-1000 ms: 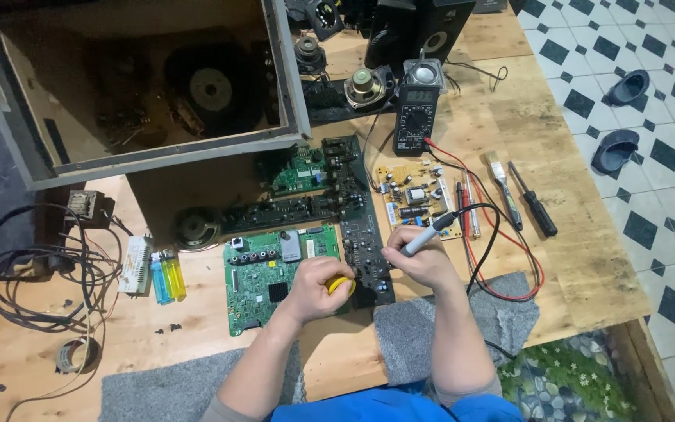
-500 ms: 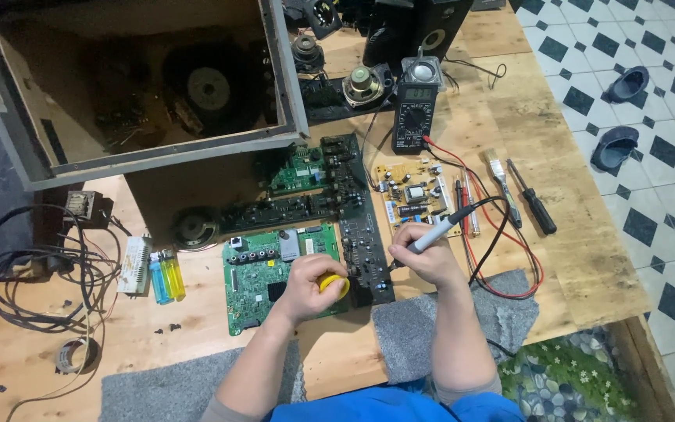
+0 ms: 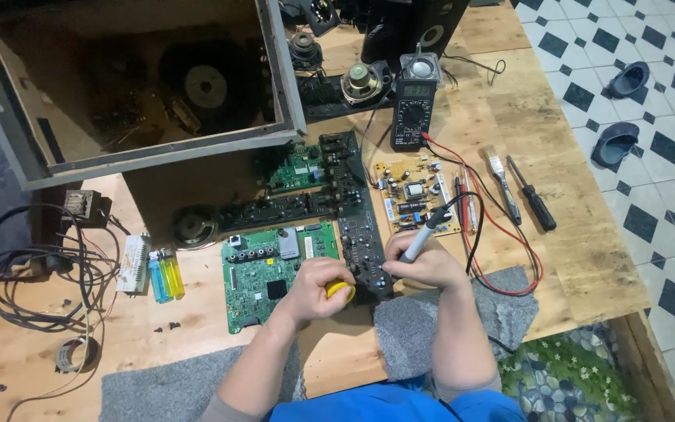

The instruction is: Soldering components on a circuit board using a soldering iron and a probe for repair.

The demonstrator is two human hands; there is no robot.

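On the wooden workbench (image 3: 556,258) lie several circuit boards: one large green board (image 3: 263,270) before the person, a smaller green one (image 3: 294,168) further back, one tan board (image 3: 416,195) to the right, and a long dark board (image 3: 361,227) running between them, with a dark strip (image 3: 275,211) branching off to the left. One black multimeter (image 3: 412,113) stands behind, its red and black leads looping down the bench. Two lighters (image 3: 166,275), one blue and one yellow, sit side by side left of the large green board, next to a white block (image 3: 133,264). One brush (image 3: 501,184) and one black screwdriver (image 3: 533,203) lie parallel at the right.

The left hand (image 3: 314,289) is closed around a small yellow object (image 3: 340,289), resting at the lower right corner of the large green board. The right hand (image 3: 423,262) grips a soldering iron (image 3: 423,234) like a pen, its tip angled down to the near end of the long dark board, just between the two hands, which sit near each other but apart.

Most of the yellow object is covered by the fingers, so its kind cannot be told. The iron's tip and the exact spot it meets are too small to make out. An open speaker cabinet (image 3: 275,86) is cut off at the top left, its interior dim.
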